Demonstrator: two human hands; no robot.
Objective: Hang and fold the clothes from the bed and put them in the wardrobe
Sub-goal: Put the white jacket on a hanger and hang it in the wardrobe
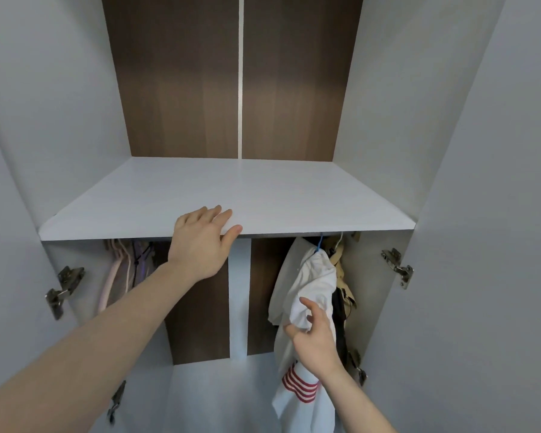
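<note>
I look into the open wardrobe. My left hand (202, 242) rests on the front edge of the white shelf (263, 195), fingers flat on top and thumb at the edge. Below the shelf on the right, a white garment with red stripes (306, 282) hangs from a blue hanger (319, 243). My right hand (314, 335) pinches a fold of this white garment at mid height. Darker and beige clothes (344, 292) hang behind it, partly hidden.
Empty pink and dark hangers (122, 270) hang under the shelf at the left. Both wardrobe doors stand open, with metal hinges (63, 289) on the left side and on the right (398, 267). A white vertical strip (239, 295) divides the brown back panel.
</note>
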